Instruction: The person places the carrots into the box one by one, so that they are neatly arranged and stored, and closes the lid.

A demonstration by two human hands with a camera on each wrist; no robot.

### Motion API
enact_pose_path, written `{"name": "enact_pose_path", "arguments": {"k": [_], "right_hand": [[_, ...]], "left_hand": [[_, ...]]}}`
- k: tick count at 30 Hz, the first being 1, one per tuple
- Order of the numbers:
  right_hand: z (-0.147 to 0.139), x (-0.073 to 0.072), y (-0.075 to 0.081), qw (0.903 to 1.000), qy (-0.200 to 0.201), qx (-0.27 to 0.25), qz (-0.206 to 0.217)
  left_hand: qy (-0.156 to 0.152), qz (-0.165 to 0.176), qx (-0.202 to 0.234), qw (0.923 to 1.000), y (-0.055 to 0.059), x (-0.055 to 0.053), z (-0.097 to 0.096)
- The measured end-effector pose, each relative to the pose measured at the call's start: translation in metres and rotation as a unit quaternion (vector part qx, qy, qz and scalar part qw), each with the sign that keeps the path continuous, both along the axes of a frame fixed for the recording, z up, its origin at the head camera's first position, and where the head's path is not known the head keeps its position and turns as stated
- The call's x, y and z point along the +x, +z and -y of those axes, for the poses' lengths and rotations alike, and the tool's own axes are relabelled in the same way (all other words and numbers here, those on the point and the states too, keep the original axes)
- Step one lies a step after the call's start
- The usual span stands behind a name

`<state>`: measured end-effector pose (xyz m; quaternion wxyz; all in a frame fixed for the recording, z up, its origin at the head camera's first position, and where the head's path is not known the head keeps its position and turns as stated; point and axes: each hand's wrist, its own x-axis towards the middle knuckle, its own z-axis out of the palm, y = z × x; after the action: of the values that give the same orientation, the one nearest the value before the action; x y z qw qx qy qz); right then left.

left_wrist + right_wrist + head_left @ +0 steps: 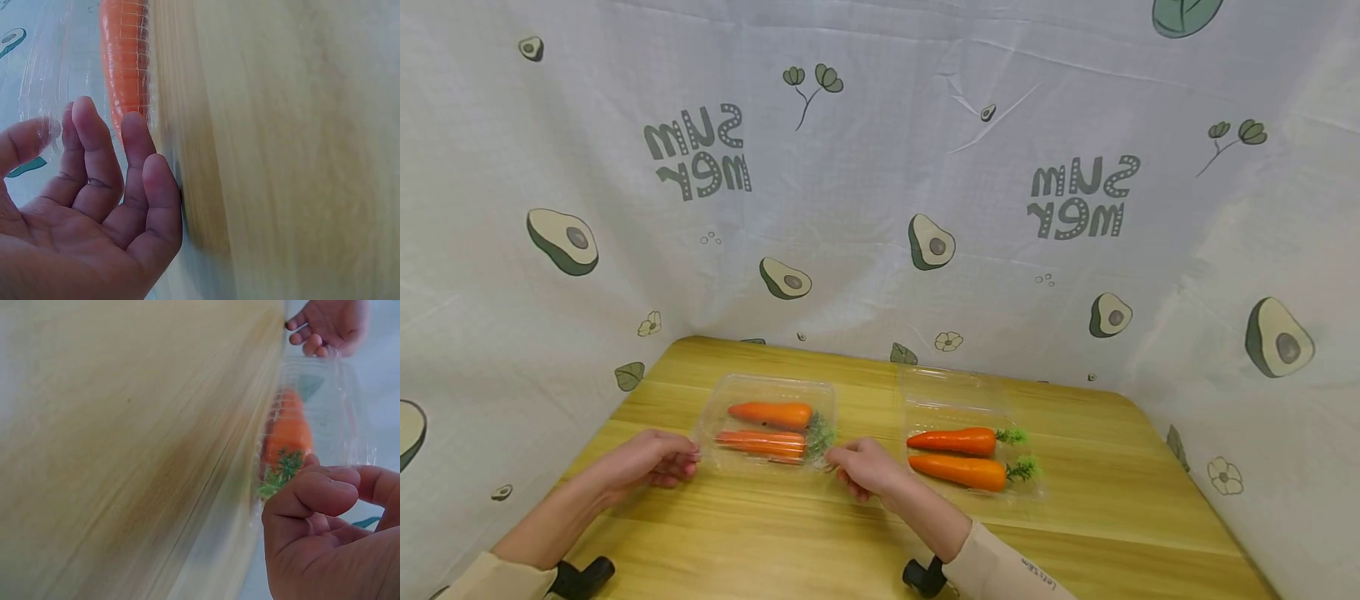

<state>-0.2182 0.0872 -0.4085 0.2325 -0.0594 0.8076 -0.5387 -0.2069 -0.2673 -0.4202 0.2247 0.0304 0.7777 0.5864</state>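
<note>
A clear plastic clamshell box (715,392) sits at the left of the table with two orange carrots (771,414) inside, their green tops to the right. At its near left corner, my left hand (655,458) pinches the rim of the clear lid (47,81) between thumb and index finger, the other fingers loosely bent. My right hand (863,468) pinches the lid at the near right corner, fingers curled, beside the green carrot tops (284,469). In the left wrist view the lid stands above a carrot (125,56).
To the right, a second clear plastic box (955,387) has its lid laid back and holds two carrots (958,471) with green tops. Both boxes stand on a wooden table (760,533). A white printed curtain (865,175) surrounds its back and sides.
</note>
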Motion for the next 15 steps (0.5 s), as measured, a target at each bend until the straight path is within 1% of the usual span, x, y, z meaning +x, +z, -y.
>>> {"name": "enact_pose_path", "arguments": {"k": [15], "right_hand": [[0.0051,-0.0002,-0.0035,0.9993,0.014,-0.034,0.01]], "left_hand": [[0.003,0.007,-0.012,0.9999,0.0002,-0.0021,-0.0004]]}}
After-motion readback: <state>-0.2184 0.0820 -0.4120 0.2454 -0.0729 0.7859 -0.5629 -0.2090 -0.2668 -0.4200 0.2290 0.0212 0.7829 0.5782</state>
